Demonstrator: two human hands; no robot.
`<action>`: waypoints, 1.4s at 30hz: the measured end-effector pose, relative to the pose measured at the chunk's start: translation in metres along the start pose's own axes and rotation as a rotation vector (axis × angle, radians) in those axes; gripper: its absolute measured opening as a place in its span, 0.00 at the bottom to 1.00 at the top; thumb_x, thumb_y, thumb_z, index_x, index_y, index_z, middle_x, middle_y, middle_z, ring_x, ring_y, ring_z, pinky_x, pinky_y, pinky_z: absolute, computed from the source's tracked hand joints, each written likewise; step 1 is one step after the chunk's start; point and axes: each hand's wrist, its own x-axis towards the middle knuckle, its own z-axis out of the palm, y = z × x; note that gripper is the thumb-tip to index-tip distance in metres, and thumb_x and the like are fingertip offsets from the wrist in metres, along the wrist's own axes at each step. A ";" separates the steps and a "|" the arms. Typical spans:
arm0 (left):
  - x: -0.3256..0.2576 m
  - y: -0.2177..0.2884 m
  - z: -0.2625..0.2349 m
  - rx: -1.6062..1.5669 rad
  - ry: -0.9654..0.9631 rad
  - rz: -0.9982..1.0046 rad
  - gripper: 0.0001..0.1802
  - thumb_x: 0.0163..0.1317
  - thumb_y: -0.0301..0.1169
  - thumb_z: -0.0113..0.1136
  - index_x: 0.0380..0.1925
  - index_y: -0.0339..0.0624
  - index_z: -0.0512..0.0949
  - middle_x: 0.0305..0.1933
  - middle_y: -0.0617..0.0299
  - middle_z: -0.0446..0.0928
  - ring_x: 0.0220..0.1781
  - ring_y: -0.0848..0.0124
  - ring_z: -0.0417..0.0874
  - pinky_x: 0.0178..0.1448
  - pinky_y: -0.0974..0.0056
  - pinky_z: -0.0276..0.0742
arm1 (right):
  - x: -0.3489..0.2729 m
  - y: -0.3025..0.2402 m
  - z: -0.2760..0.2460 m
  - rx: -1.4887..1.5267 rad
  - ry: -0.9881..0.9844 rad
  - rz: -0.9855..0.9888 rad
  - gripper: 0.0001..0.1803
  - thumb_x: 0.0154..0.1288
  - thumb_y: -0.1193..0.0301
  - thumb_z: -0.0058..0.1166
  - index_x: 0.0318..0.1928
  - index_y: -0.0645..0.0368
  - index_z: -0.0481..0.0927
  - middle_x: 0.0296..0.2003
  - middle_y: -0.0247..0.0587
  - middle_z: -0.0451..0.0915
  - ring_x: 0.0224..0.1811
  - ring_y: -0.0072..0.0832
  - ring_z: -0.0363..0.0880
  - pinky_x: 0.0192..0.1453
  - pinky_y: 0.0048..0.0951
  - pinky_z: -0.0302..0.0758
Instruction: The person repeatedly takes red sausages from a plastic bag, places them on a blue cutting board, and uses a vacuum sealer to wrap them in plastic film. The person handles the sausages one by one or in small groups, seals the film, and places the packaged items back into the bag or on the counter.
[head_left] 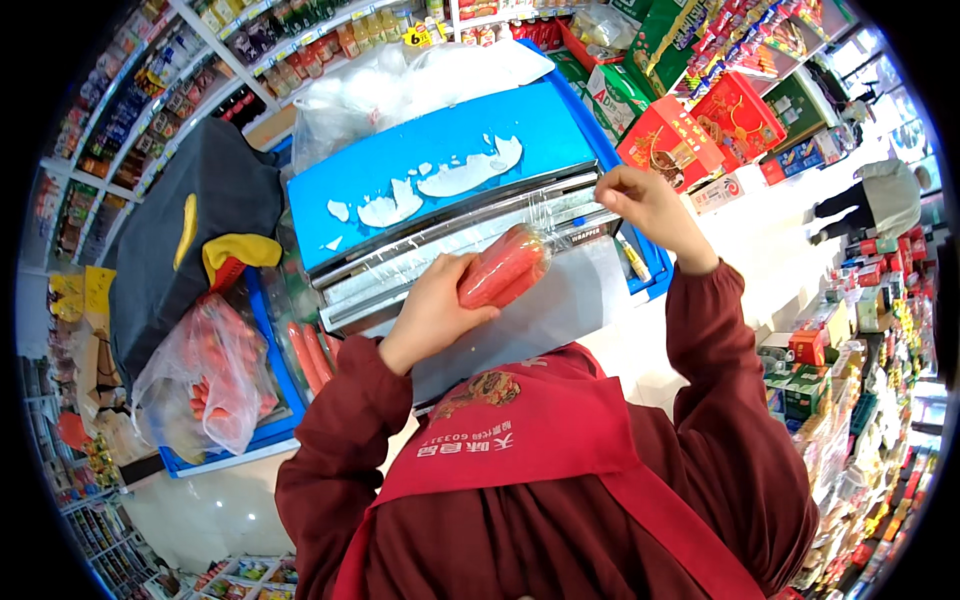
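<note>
In my left hand (435, 310) is a bundle of carrots (505, 265) bound in clear plastic film, with the fingers closed around its near end. The bundle is tilted over the front of a film-wrapping machine (450, 170) with a blue, scuffed lid. Shiny film shows around the bundle's far end and along the machine's front bar. My right hand (655, 215) is raised at the machine's right end, thumb and fingertips pinched together. Whatever lies between those fingertips is too small to make out.
More carrots fill a clear plastic bag (215, 375) at left, beside a dark cloth (200, 230) with yellow trim. Other carrots (308, 355) lie left of the machine. Behind it are crumpled plastic bags (370, 95). Red gift boxes (675, 145) stand at right; a person (885, 200) is farther off.
</note>
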 end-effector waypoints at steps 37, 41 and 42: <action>-0.047 0.017 0.008 0.460 0.269 0.277 0.35 0.36 0.24 0.66 0.51 0.34 0.70 0.50 0.52 0.70 0.51 0.53 0.72 0.54 0.55 0.70 | -0.012 -0.034 0.129 0.495 -0.159 0.006 0.26 0.70 0.53 0.43 0.49 0.67 0.76 0.44 0.44 0.79 0.49 0.31 0.75 0.52 0.31 0.71; -0.043 0.022 -0.001 0.681 0.179 0.335 0.28 0.41 0.26 0.60 0.47 0.34 0.71 0.49 0.53 0.71 0.50 0.57 0.72 0.54 0.57 0.70 | -0.020 -0.017 0.147 0.330 -0.188 0.073 0.26 0.66 0.53 0.50 0.49 0.66 0.75 0.43 0.44 0.78 0.45 0.29 0.77 0.48 0.29 0.74; -0.041 0.023 -0.003 0.707 0.147 0.372 0.26 0.43 0.26 0.58 0.47 0.34 0.72 0.48 0.54 0.71 0.50 0.58 0.73 0.54 0.58 0.71 | -0.021 -0.004 0.150 0.413 -0.260 0.175 0.26 0.65 0.53 0.51 0.50 0.65 0.75 0.44 0.43 0.78 0.45 0.28 0.77 0.47 0.29 0.74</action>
